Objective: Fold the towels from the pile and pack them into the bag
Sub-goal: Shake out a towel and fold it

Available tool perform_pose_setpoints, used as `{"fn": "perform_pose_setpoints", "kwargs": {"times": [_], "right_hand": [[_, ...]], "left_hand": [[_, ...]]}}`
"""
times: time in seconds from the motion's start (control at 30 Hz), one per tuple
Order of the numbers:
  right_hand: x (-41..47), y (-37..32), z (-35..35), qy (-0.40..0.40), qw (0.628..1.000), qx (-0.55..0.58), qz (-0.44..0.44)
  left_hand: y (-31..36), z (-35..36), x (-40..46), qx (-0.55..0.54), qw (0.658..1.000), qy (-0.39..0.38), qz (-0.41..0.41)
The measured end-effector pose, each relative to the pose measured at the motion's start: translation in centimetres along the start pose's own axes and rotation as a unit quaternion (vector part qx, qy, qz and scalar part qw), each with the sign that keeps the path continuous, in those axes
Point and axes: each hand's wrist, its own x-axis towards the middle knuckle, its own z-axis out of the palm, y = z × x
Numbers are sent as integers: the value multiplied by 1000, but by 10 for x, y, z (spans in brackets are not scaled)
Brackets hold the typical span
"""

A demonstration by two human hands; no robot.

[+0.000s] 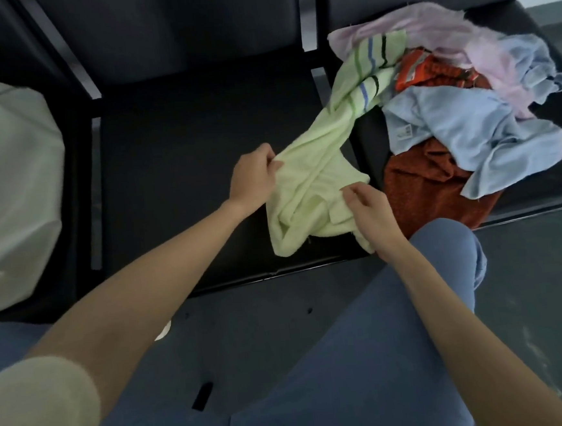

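Note:
A pale green towel (317,176) with blue, green and black stripes stretches from the pile on the right seat across to the middle seat. My left hand (253,178) grips its left edge. My right hand (370,212) pinches a fold near its lower right corner. The pile (460,114) on the right seat holds light blue, pink, orange and rust-red towels, all crumpled. A white bag (8,187) sits on the left seat, partly cut off by the frame edge.
Three black seats stand in a row; the middle seat (185,173) is dark and flat under the green towel. My knees in blue trousers are in front of the seats, over a grey floor (541,293).

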Motion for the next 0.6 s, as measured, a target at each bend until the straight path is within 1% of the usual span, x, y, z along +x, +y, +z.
{"fn": "perform_pose_setpoints", "kwargs": {"times": [0.03,0.07,0.17,0.27,0.33,0.4,0.5,0.53,0.6], "right_hand": [[0,-3,-2,-6,999,25,23],[1,-5,-4,-23,999,24,33],[4,-10,-1,-82,995,-54,14],[6,-16,15,-91,993,-69,-20],[6,-23,24,-108,991,-68,-44],[4,-28,30,-127,988,-65,-53],[2,-29,33,-144,985,-75,-56],[1,-28,34,-149,985,-72,-52],[1,-28,34,-171,982,-72,-35]], "left_hand": [[-4,-7,-7,-23,999,26,-15],[-10,-16,-15,-39,998,46,-33],[-36,-43,-40,-31,994,55,-93],[-68,-63,-65,10,986,25,-166],[-87,-75,-81,31,975,-9,-218],[-102,-87,-97,90,961,-53,-255],[-110,-100,-110,186,942,-102,-260],[-109,-100,-110,190,946,-103,-243],[-102,-96,-103,161,969,-81,-166]]}}
